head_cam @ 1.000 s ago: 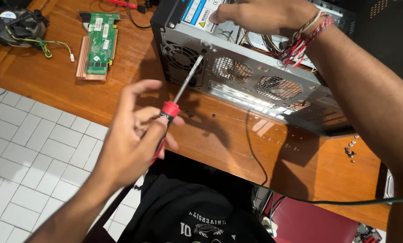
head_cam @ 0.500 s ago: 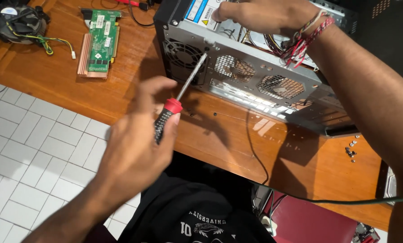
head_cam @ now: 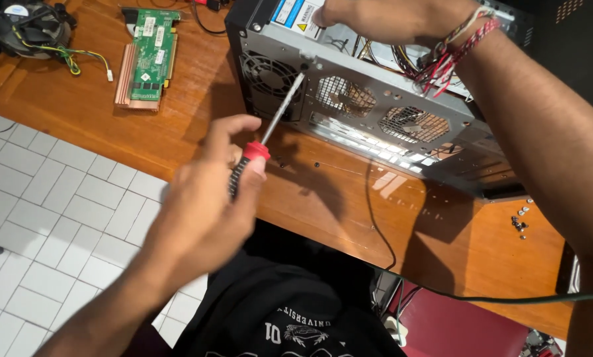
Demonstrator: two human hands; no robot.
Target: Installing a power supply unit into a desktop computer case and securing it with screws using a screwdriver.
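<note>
A blue and white rectangular sticker with a small yellow warning patch [head_cam: 295, 14] sits on the top edge of the grey metal computer case [head_cam: 369, 112], near its left corner, partly cut off by the frame's upper edge. More small white labels dot the green circuit card with a copper-coloured heat sink [head_cam: 147, 58], which lies flat on the brown wooden desk [head_cam: 323, 198] to the left of the case.

The left hand [head_cam: 204, 205] is closed around the red and black handle of a long steel-shafted screwdriver [head_cam: 270, 129]. The handle lies in the curled fingers with the thumb and forefinger pinching near the red collar, and the shaft rises up and to the right from the hand. Its tip meets the rear panel of the case just above the round fan grille, at the upper left of the panel; the screw itself is too small to make out.

The right hand [head_cam: 382, 16] rests on top of the case, fingers bent over its upper edge, pressing down rather than clasping anything; a red and white braided wristband circles the wrist. Its fingertips are cut off by the frame.

A black cooling fan with yellow and green wires [head_cam: 35, 30] lies at the desk's far left corner. A few tiny silver screws [head_cam: 520, 221] lie loose on the desk, right of the case. The inside of the case is mostly hidden behind the panel.
</note>
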